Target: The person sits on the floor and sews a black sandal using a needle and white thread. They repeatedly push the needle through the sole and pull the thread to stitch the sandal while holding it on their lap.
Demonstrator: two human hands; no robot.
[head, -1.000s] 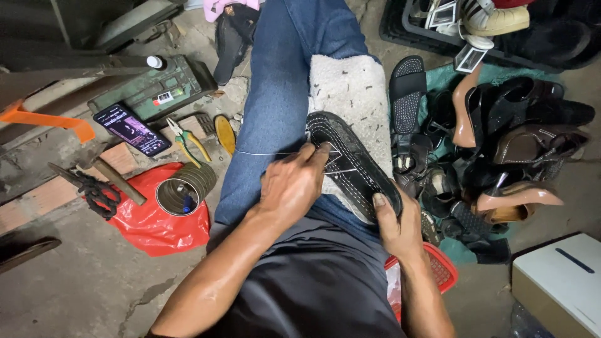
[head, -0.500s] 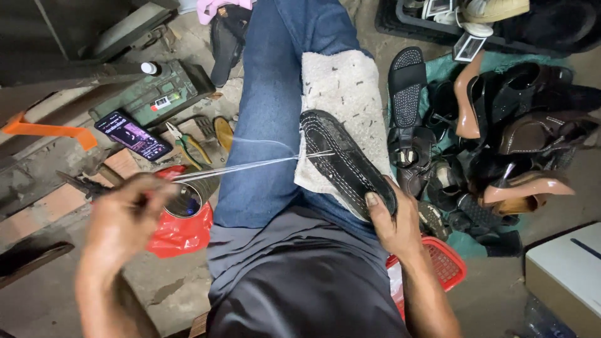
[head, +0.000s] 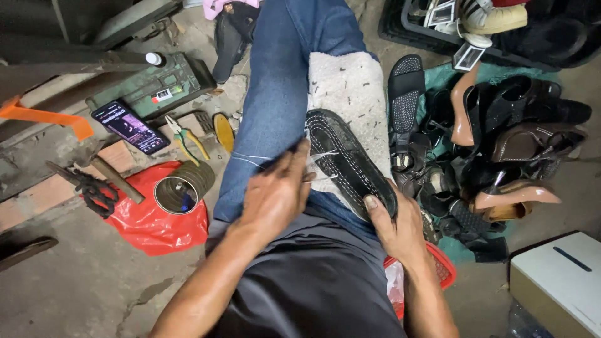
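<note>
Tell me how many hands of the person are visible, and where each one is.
2. The left hand is on the lap, at the white thread beside the black shoe sole. The right hand grips the near end of this sole. No others show.

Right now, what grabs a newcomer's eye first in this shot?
The black shoe sole in the middle, lying on a white cloth over the person's knee, with the right hand gripping its near end and the left hand at its edge by pale thread. Next, the red plastic bag on the floor at left, under a metal can. At right, a pile of shoes.
</note>
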